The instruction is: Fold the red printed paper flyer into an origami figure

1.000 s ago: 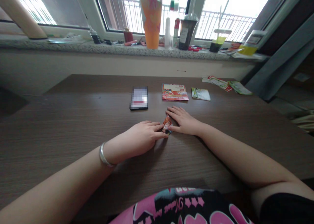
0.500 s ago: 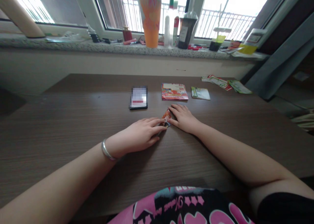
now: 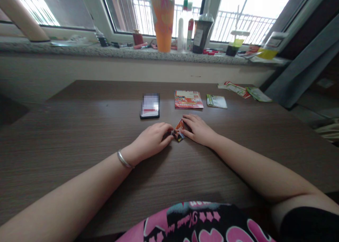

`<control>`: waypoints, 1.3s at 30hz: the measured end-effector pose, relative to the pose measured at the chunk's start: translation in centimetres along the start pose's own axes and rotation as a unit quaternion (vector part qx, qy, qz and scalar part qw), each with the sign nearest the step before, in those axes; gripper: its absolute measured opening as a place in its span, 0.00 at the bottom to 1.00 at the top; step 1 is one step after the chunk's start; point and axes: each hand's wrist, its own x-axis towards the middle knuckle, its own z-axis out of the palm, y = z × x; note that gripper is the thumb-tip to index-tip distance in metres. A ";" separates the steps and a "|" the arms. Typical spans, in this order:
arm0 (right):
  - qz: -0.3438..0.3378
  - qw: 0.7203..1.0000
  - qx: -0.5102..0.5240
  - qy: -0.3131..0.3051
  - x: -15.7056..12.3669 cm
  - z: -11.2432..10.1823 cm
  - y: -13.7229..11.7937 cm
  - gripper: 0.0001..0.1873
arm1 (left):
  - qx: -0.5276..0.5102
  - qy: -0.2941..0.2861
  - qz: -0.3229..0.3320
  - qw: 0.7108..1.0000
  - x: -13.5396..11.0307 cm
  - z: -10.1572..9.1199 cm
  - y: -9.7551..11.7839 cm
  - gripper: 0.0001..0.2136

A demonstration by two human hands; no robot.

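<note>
A small piece of colourful printed paper (image 3: pixel 179 130), seemingly folded, lies on the table between my two hands, its lower corner pointing towards me. My left hand (image 3: pixel 155 137), with a silver bangle at its wrist, pinches the paper's left corner between thumb and fingers. From the other side, my right hand (image 3: pixel 198 129) holds the paper's right edge down, thumb on the print and index finger near the top corner. The fingertips hide parts of both edges.
Beyond my hands lie a phone (image 3: pixel 150 106), a red printed packet (image 3: pixel 188 99) and a small stack of green-white cards (image 3: pixel 216 101). More colourful packets (image 3: pixel 237 89) sit at the far right. Cups and bottles, including a tall orange cup (image 3: pixel 162 23), line the windowsill (image 3: pixel 119 52).
My left hand has drawn back from lying over the paper to its left corner, its fingers now curled in. More of the paper shows. My right hand has barely moved.
</note>
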 end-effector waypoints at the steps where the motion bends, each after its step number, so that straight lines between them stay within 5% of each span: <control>1: -0.007 1.000 0.002 -0.004 -0.1 0.0 -0.2 0.32 | 0.002 0.012 -0.015 1.000 0.0 0.1 0.0 0.12; 19: -0.040 0.995 0.097 -0.004 -0.1 -0.4 -1.4 0.38 | -0.063 0.031 -0.044 0.997 0.2 0.4 -0.2 0.10; 28: -0.074 0.982 0.169 0.032 0.1 -0.2 -0.8 0.11 | -0.066 0.035 -0.031 0.997 0.4 0.6 -0.5 0.07; 39: -0.138 0.974 0.181 0.020 0.0 -0.3 -0.1 0.08 | -0.064 0.049 -0.011 0.997 0.3 0.9 -0.9 0.04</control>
